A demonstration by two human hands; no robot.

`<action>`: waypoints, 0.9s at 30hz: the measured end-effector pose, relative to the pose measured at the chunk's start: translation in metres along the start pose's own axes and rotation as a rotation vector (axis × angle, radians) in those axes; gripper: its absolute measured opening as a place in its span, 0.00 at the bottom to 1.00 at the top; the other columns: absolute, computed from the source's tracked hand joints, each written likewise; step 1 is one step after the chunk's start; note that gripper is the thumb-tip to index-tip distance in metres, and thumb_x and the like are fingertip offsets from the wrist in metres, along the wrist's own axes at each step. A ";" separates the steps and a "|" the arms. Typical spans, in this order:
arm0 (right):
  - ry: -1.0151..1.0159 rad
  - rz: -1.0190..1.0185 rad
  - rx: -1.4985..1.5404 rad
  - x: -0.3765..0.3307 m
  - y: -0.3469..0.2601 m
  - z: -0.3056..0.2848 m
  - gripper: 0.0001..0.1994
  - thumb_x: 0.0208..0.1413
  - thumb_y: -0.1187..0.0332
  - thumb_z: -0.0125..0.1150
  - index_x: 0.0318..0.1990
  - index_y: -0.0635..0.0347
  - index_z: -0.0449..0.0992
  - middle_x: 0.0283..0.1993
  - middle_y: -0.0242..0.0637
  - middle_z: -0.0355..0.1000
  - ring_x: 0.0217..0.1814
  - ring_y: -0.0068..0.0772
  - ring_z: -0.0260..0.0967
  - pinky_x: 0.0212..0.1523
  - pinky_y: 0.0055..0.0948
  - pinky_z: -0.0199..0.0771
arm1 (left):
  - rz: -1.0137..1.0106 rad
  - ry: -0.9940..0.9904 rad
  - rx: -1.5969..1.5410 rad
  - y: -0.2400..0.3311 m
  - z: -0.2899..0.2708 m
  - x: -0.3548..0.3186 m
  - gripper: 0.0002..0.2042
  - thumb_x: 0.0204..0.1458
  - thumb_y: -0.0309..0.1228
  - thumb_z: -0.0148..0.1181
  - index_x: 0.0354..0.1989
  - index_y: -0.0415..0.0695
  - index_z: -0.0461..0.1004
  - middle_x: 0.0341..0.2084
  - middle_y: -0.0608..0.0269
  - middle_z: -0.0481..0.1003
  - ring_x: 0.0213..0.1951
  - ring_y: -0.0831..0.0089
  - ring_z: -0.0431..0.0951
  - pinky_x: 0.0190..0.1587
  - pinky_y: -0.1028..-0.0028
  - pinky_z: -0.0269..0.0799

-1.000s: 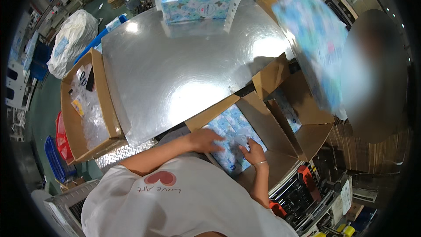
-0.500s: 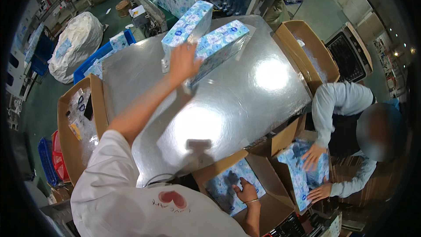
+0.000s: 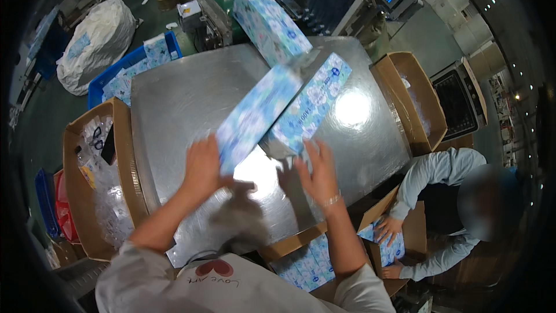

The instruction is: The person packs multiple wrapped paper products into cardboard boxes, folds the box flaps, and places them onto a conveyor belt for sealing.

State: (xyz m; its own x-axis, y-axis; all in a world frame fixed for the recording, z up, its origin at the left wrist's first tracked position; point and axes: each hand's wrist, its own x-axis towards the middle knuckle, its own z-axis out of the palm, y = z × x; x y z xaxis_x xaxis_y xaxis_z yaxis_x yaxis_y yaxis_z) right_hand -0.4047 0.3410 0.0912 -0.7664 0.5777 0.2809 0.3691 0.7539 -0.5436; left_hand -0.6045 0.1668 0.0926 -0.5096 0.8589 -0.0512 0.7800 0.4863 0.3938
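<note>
A long blue floral tissue pack (image 3: 255,119), smeared by motion, lies slanted over the metal table (image 3: 168,122). My left hand (image 3: 202,165) grips its near end, the thumb at its edge. Close on its right lies a second tissue pack (image 3: 313,101). My right hand (image 3: 318,174) is at that pack's near end, fingers apart and not closed round it; whether the fingertips touch it I cannot tell. A third tissue pack (image 3: 269,23) slopes from the conveyor's end onto the table's far edge. Below my right forearm, an open carton (image 3: 289,246) holds more floral packs.
To the right, a co-worker's hands (image 3: 388,229) press on packs in another carton (image 3: 414,226). Cartons with clear plastic stand at left (image 3: 136,168) and far right (image 3: 391,87). A blue bin (image 3: 98,90) and white sack (image 3: 95,46) are beyond the left edge; machinery (image 3: 324,6) stands behind.
My left hand has come back toward me, gripping the left pack. My right hand has risen from the carton to the table. The third pack has moved nearer, onto the table's far edge.
</note>
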 end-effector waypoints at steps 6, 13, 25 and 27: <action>-0.233 0.329 -0.399 0.107 0.009 0.017 0.18 0.49 0.52 0.51 0.43 0.50 0.73 0.64 0.56 0.42 0.65 0.65 0.33 0.47 0.72 0.47 | -0.086 -0.113 0.219 -0.018 -0.026 -0.154 0.54 0.21 0.39 0.70 0.59 0.32 0.44 0.40 0.43 0.63 0.42 0.50 0.64 0.48 0.57 0.58; -0.387 0.119 -0.260 -0.061 -0.043 -0.004 0.23 0.32 0.60 0.65 0.41 0.54 0.72 0.62 0.52 0.46 0.64 0.60 0.37 0.47 0.69 0.52 | -0.152 -0.192 0.039 -0.024 -0.022 -0.105 0.51 0.18 0.39 0.72 0.56 0.34 0.52 0.41 0.43 0.66 0.44 0.51 0.67 0.48 0.58 0.60; 0.253 0.620 0.833 -0.150 0.031 -0.143 0.25 0.30 0.69 0.66 0.42 0.68 0.69 0.36 0.37 0.70 0.38 0.25 0.67 0.37 0.25 0.68 | 0.072 -0.249 -1.604 0.021 -0.027 -0.073 0.27 0.32 0.22 0.62 0.47 0.35 0.64 0.37 0.56 0.71 0.37 0.66 0.73 0.39 0.69 0.72; 0.455 0.470 0.661 -0.188 -0.003 -0.195 0.25 0.32 0.71 0.65 0.44 0.64 0.68 0.40 0.36 0.68 0.42 0.23 0.64 0.41 0.23 0.66 | 0.401 -0.407 -1.392 0.058 0.000 -0.091 0.22 0.33 0.27 0.66 0.41 0.38 0.69 0.34 0.57 0.72 0.36 0.65 0.73 0.38 0.67 0.71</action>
State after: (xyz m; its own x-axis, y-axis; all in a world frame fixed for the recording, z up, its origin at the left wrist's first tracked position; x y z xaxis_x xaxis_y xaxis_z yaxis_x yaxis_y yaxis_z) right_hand -0.1590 0.2915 0.1946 -0.2823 0.9512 0.1248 0.1076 0.1607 -0.9811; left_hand -0.5126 0.1170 0.1200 -0.0373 0.9926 0.1160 -0.2379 -0.1215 0.9637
